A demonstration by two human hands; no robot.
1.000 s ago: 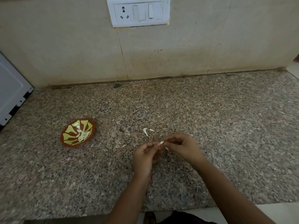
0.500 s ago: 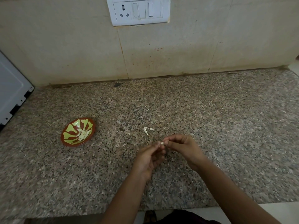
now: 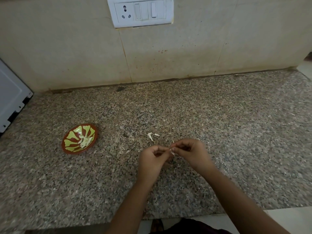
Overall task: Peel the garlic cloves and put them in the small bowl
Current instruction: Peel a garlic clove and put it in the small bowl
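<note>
A small red and yellow-green bowl (image 3: 67,146) sits on the granite counter at the left, with several peeled garlic cloves (image 3: 86,141) in it. My left hand (image 3: 152,162) and my right hand (image 3: 190,153) meet above the counter's middle, fingertips pinched together on one small garlic clove (image 3: 172,151), of which only a white sliver shows. Two scraps of garlic peel (image 3: 150,136) lie on the counter just beyond my hands.
A white appliance (image 3: 10,97) stands at the far left edge. A tiled wall with a socket and switch plate (image 3: 141,11) closes the back. The granite counter (image 3: 236,132) stretches to the right, and its front edge runs below my forearms.
My hands have stayed at the same spot, working the clove between the fingertips. The fingers have shifted slightly; the bowl and the peel scraps have not moved.
</note>
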